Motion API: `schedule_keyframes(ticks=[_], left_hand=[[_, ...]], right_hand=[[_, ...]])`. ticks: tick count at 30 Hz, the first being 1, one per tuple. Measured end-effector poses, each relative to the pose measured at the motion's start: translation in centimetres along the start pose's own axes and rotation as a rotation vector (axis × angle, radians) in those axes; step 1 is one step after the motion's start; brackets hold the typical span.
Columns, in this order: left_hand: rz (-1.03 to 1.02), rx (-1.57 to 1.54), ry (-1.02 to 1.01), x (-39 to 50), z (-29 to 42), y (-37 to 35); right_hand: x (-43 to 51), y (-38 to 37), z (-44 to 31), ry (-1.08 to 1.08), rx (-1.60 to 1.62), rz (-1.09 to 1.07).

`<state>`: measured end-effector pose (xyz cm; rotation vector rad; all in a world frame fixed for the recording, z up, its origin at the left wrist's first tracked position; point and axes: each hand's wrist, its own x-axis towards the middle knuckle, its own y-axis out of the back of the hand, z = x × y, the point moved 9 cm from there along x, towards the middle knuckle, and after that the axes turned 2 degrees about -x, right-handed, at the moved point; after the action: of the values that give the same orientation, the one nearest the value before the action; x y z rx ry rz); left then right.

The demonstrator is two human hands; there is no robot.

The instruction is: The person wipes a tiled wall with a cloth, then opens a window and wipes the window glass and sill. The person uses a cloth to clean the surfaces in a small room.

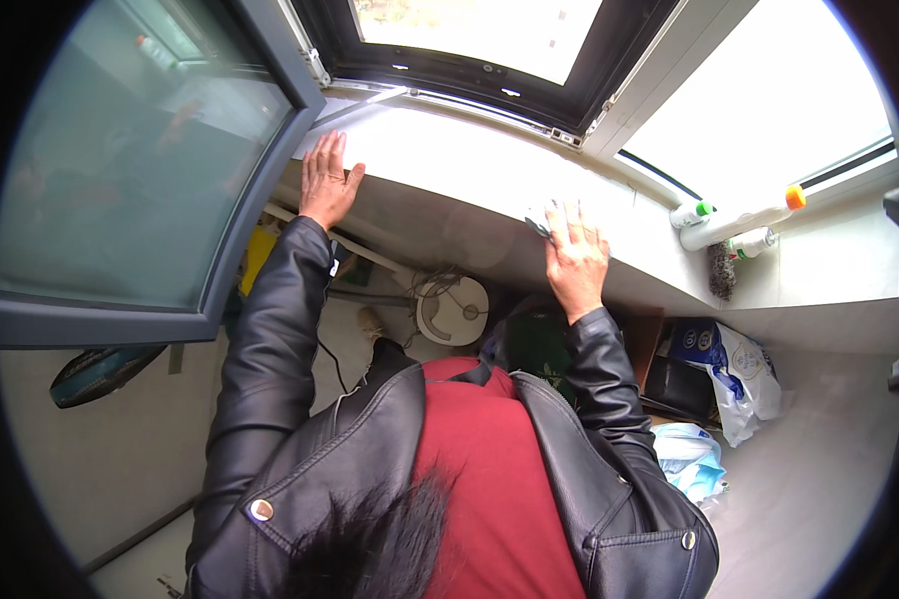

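My left hand (330, 182) lies at the left end of the white windowsill (449, 168), fingers spread a little, beside the grey frame of the opened window sash (270, 150). Nothing shows in it. Farther right, my right hand (577, 258) rests at the sill's front edge, its palm down on a greyish cloth (537, 221). Only a small part of the cloth shows, past the fingers on the left. Beyond the sill stands a dark inner window frame (487, 71) with a metal stay arm (363, 105) near its lower left corner.
Plastic bottles, one with an orange cap (742, 219), and a dark fuzzy brush head (721, 271) lie on the sill's right end. Below are a round white appliance (457, 311) with a cable, a plastic package (745, 367) and blue-white masks (689, 457). The glass sash juts inward at left.
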<state>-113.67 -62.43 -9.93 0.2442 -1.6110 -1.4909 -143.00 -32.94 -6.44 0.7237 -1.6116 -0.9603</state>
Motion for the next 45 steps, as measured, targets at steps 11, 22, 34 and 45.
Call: schedule_keyframes(ticks=[11, 22, 34, 45], left_hand=[[-0.042, -0.001, 0.020, 0.0, -0.5, -0.6], [-0.227, 0.001, 0.132, 0.5, -0.8, -1.0], [-0.234, -0.020, 0.147, 0.6, -0.6, -1.1], [-0.239, -0.028, 0.137, 0.7, -0.9, -1.3]], right_hand=[[-6.4, 4.2, 12.5, -0.258, -0.043, 0.043], [-2.6, 0.6, 6.6, -0.324, -0.223, 0.093], [1.0, -0.5, 0.3, -0.184, -0.061, 0.111], [0.1, 0.0, 1.2, -0.099, -0.012, 0.045]])
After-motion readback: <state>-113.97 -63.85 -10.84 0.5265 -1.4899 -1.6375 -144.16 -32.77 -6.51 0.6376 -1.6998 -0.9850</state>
